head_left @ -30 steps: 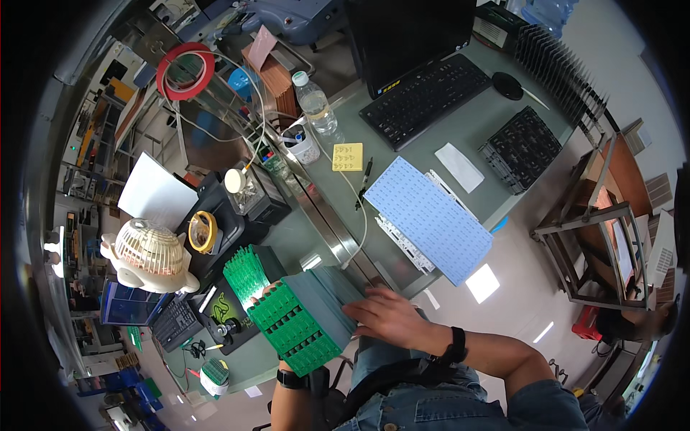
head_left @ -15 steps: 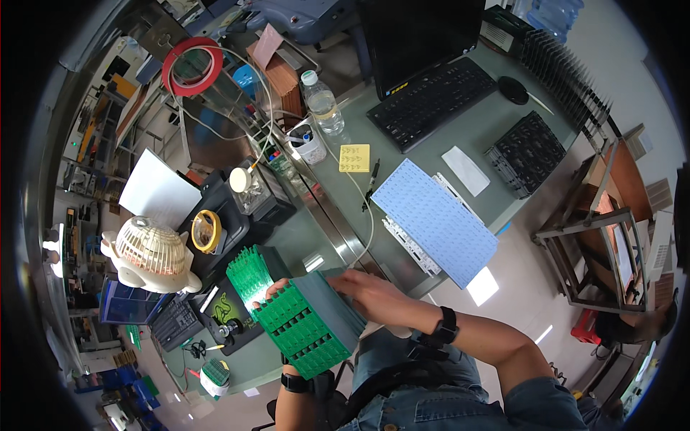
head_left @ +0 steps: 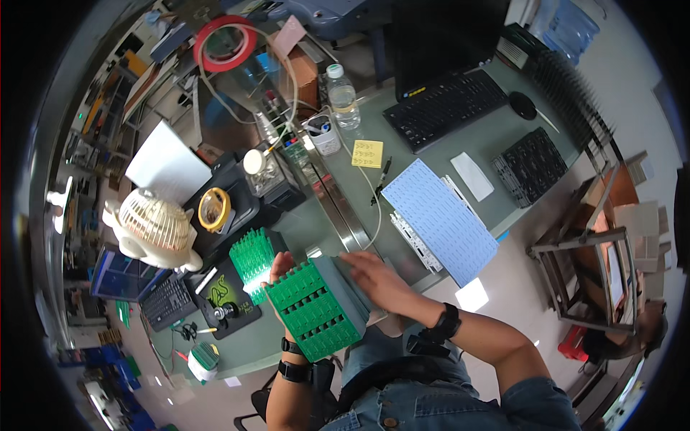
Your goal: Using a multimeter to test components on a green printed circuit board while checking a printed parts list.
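A thick stack of green circuit boards (head_left: pixel 316 310) stands in front of me, its slotted green face toward me and its dark grey layered side to the right. My left hand (head_left: pixel 282 269) holds it from the left, the fingertips showing above its upper left edge and the rest hidden behind it. Along the stack's right side lies my right hand (head_left: pixel 379 284), fingers stretched out flat; whether its palm touches the boards I cannot tell. Just beyond, a second block of green circuit boards (head_left: pixel 253 253) rests on the desk.
A light blue perforated sheet (head_left: pixel 440 221) lies over white strips to the right. Farther back are a water bottle (head_left: pixel 344 100), a pen cup (head_left: pixel 323 136), yellow notes (head_left: pixel 367 153) and a keyboard (head_left: pixel 445 109). Leftward stand a white fan (head_left: pixel 154 228) and a yellow tape roll (head_left: pixel 214 209).
My right hand's fingers have straightened and lifted from the stack's top edge. The stack has turned slightly, still in my left hand, and the whole view has shifted a little.
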Demonstrator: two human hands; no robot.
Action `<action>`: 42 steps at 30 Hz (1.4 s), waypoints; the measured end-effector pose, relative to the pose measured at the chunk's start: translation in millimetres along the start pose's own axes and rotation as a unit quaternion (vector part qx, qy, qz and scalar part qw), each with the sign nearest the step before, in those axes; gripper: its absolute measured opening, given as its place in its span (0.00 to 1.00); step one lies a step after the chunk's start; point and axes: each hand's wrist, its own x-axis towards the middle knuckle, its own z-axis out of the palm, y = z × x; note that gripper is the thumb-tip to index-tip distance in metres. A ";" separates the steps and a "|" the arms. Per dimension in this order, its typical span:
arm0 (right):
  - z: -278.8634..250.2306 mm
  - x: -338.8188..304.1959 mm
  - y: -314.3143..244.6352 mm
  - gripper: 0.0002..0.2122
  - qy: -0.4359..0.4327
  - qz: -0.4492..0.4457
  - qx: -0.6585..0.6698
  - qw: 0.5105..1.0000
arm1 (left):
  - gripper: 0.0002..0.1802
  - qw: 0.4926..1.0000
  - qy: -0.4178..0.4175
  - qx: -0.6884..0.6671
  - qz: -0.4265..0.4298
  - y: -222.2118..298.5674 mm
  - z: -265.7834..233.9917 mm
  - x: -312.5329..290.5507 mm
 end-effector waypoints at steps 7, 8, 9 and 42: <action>3.8 20.0 -44.3 0.36 -0.143 0.144 0.420 0.884 | 0.39 0.984 0.090 -0.129 -0.081 33.3 21.1 -14.5; 6.9 20.2 -46.6 0.36 -0.154 0.145 0.412 0.886 | 0.39 0.979 0.102 -0.140 -0.110 36.8 24.5 -14.6; 10.6 20.3 -46.4 0.39 -0.135 0.161 0.399 0.893 | 0.38 0.976 0.087 -0.150 -0.132 36.2 24.2 -15.2; 41.2 -18.0 60.1 0.25 -0.164 0.133 0.455 0.865 | 0.34 0.955 0.114 0.049 -0.268 -87.8 -54.3 -67.6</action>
